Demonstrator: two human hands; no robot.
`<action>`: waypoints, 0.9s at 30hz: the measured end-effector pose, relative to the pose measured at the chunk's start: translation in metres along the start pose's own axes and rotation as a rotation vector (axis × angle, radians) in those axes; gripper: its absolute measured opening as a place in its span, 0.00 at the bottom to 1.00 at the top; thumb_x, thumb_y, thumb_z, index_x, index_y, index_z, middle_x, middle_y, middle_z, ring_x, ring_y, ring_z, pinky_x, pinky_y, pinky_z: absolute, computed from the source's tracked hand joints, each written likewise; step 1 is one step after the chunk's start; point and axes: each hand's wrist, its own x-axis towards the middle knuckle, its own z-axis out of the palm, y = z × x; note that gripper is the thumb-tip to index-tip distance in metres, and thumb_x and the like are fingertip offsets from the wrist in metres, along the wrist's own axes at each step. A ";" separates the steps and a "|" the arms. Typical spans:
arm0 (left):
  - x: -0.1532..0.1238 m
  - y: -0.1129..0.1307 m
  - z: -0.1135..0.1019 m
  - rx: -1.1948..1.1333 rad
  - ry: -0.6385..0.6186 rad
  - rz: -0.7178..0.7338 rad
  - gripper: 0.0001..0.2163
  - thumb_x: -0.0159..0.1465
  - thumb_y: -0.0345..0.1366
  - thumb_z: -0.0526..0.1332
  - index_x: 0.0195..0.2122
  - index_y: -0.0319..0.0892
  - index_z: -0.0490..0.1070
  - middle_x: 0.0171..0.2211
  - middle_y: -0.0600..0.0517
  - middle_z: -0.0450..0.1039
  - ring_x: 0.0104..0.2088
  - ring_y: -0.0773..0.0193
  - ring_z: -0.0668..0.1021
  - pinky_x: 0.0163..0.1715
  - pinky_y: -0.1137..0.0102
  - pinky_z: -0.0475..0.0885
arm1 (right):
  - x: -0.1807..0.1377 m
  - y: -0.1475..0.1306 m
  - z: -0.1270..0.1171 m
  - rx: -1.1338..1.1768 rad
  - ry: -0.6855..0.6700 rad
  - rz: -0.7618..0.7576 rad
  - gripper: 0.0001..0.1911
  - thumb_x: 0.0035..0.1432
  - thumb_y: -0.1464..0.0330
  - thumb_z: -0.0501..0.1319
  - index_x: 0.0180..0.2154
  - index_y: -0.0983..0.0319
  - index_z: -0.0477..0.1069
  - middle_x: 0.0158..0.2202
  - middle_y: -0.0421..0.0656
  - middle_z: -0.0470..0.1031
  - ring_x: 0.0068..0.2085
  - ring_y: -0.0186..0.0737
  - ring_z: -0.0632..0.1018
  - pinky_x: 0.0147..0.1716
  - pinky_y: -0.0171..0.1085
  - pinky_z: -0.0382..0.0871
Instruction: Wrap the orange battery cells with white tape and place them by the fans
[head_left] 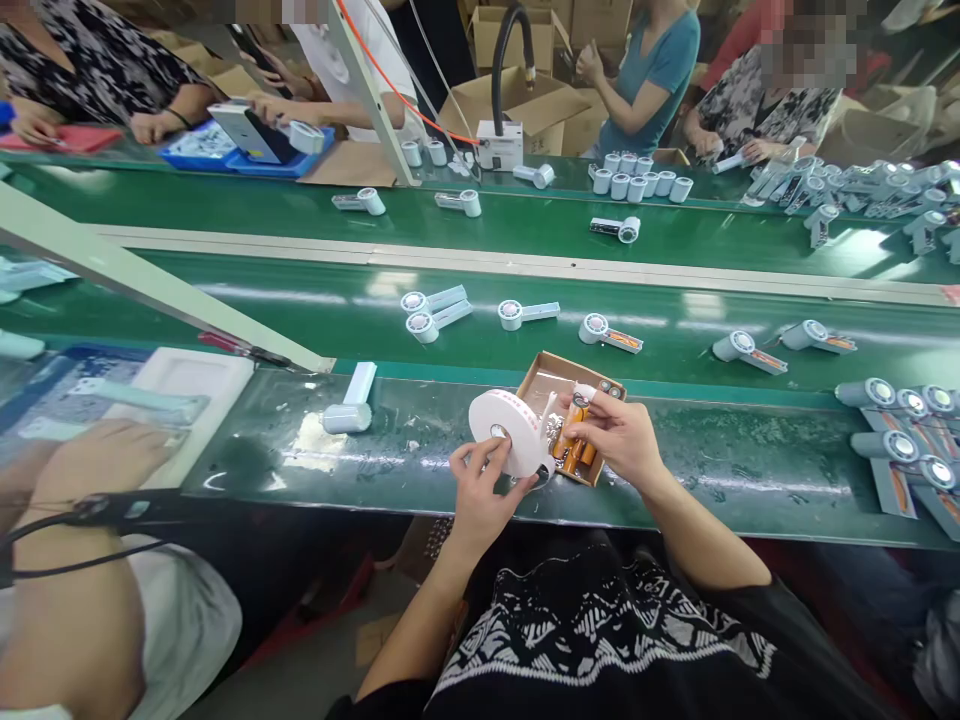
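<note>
My left hand [480, 480] grips a white roll of tape [510, 432] with red marks along its edge, holding it upright above the near green table ledge. My right hand [619, 435] pinches the tape's free end and an orange cylindrical battery [574, 440] beside the roll. Right behind both hands sits a small brown cardboard tray [541, 375] holding more orange batteries. One white handheld fan [349, 405] lies on the ledge to the left of my hands.
Several white handheld fans [607, 333] lie along the green conveyor belt [300, 300], with more piled at the right [900, 430]. A co-worker's arm [82, 470] rests at the left near a white tray [195, 375]. Other people work across the belt beside cardboard boxes [525, 100].
</note>
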 end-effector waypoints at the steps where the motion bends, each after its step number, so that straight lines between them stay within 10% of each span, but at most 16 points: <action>1: 0.000 0.001 0.000 0.004 0.002 0.000 0.22 0.67 0.46 0.71 0.59 0.44 0.73 0.50 0.41 0.76 0.52 0.47 0.68 0.52 0.51 0.72 | -0.001 0.001 0.000 -0.041 0.003 -0.022 0.21 0.52 0.59 0.77 0.48 0.57 0.85 0.48 0.43 0.86 0.41 0.51 0.88 0.45 0.46 0.87; 19: 0.012 0.017 -0.006 0.096 0.048 0.148 0.17 0.68 0.38 0.71 0.57 0.43 0.76 0.46 0.44 0.81 0.45 0.53 0.74 0.48 0.59 0.66 | 0.001 -0.001 0.002 -0.491 0.037 -0.133 0.16 0.57 0.54 0.74 0.43 0.56 0.85 0.23 0.38 0.80 0.27 0.38 0.79 0.31 0.34 0.75; 24: 0.009 0.006 -0.010 0.148 0.008 0.151 0.20 0.67 0.36 0.70 0.60 0.46 0.77 0.48 0.46 0.82 0.45 0.53 0.74 0.50 0.58 0.65 | 0.007 -0.002 -0.009 -0.111 -0.237 0.082 0.23 0.51 0.60 0.78 0.49 0.56 0.82 0.38 0.41 0.86 0.42 0.47 0.86 0.48 0.45 0.82; 27: 0.007 0.003 -0.005 0.160 -0.007 0.106 0.20 0.68 0.40 0.70 0.60 0.47 0.77 0.49 0.44 0.81 0.45 0.52 0.75 0.49 0.57 0.66 | 0.006 0.008 0.000 0.184 -0.072 0.169 0.30 0.46 0.62 0.80 0.51 0.56 0.78 0.44 0.43 0.86 0.46 0.48 0.86 0.52 0.49 0.82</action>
